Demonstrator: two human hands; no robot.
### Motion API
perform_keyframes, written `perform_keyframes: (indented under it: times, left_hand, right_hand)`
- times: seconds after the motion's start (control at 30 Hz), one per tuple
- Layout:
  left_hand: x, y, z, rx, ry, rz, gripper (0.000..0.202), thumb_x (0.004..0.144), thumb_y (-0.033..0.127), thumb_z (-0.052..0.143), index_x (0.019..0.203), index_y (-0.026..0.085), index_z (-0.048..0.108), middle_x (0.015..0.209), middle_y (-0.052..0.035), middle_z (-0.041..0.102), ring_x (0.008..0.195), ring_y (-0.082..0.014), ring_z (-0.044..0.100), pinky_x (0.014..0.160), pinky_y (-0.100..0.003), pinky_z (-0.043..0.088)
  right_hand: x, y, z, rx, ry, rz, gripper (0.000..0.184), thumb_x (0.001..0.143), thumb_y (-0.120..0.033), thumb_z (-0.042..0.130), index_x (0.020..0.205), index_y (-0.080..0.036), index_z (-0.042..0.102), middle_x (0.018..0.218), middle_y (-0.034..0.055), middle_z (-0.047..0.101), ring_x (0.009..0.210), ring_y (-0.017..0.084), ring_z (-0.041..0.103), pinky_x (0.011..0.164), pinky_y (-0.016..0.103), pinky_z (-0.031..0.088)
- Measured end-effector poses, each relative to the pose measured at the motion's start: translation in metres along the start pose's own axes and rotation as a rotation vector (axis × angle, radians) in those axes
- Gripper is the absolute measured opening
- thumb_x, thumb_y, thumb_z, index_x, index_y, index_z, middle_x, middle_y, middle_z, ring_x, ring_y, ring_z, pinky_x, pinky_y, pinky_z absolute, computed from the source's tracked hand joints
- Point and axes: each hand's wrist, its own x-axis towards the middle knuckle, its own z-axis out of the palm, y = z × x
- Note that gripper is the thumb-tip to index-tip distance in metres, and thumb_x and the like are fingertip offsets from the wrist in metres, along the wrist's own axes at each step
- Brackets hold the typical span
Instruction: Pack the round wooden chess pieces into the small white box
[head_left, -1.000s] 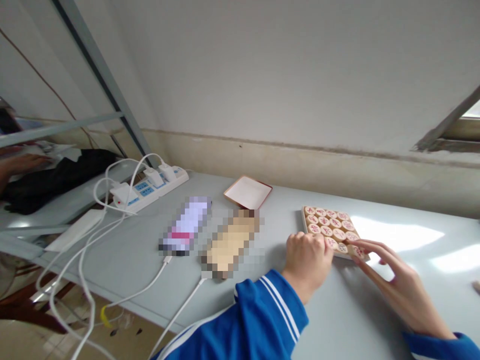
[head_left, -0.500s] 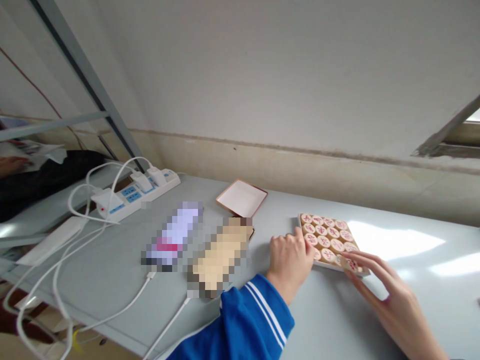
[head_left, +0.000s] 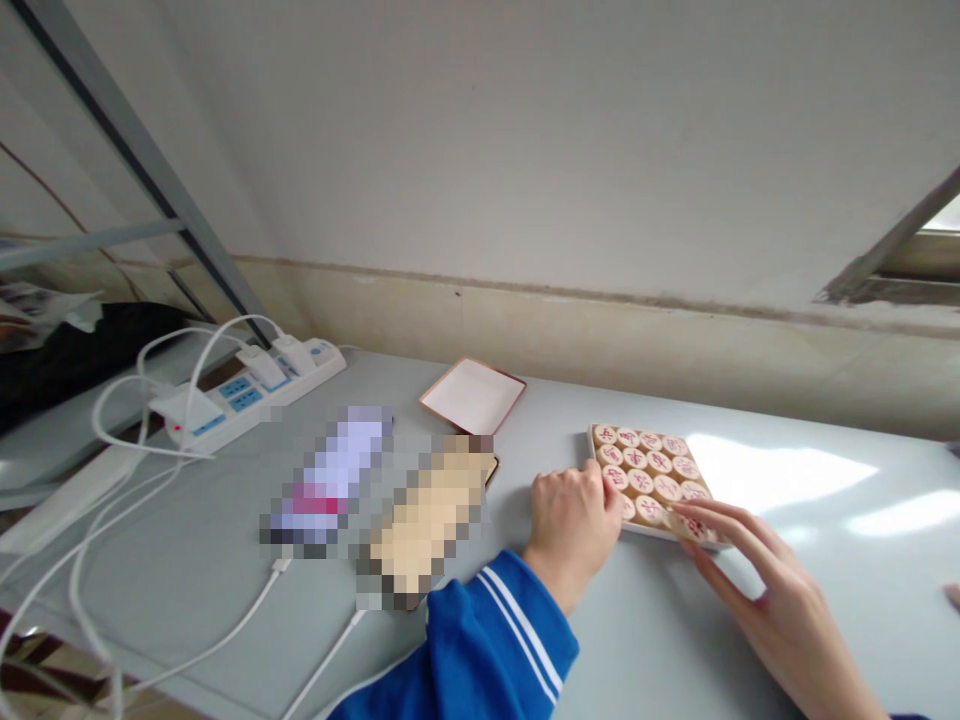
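A shallow square box (head_left: 590,441) holds rows of round wooden Chinese chess pieces (head_left: 635,457) with red characters. My left hand (head_left: 571,520), in a blue sleeve with white stripes, is curled against the box's left side, gripping its edge with the thumb by the nearest pieces. At the near right corner, my right hand (head_left: 765,570) pinches one chess piece (head_left: 690,527) between thumb and fingers. That piece sits slightly tilted at the end of the near row; the fingers partly hide it and the corner.
A shallow white-lined lid (head_left: 474,393) lies near the wall. Left of my hands are two blurred phones, one violet-screened (head_left: 341,470) and one tan (head_left: 431,515), with white cables. A power strip (head_left: 255,392) with plugs stands farther left, beside a metal frame (head_left: 142,160).
The whole view has shifted slightly, so things on the table appear farther left. The piece under my right fingers leans a little less. My left hand stays at the box.
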Motion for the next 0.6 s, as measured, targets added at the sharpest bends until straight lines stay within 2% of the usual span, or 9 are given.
perform_keyframes:
  times: [0.47,0.6]
  left_hand:
    - [0.0002,-0.0005,-0.0038,-0.005,-0.046,-0.005,0.020,0.080,0.025,0.036,0.075,0.020,0.055,0.068,-0.0042,0.065,0.063,-0.0199,0.061,0.057,-0.029,0.042]
    - [0.0011,-0.0012,-0.0047,0.004,-0.058,-0.020,0.021,0.081,0.025,0.036,0.075,0.020,0.056,0.068,-0.0041,0.065,0.064,-0.0194,0.061,0.057,-0.028,0.042]
  right_hand:
    - [-0.0041,0.0032,0.0019,-0.076,-0.003,0.002,0.024,0.085,-0.035,0.040,0.103,-0.024,0.051,0.101,0.0041,0.056,0.094,0.020,0.052,0.073,0.033,0.041]
    - [-0.0039,0.0049,0.0024,-0.031,-0.003,0.026,0.023,0.084,-0.034,0.042,0.103,-0.025,0.051,0.101,0.0040,0.056,0.093,0.020,0.052,0.071,0.033,0.041]
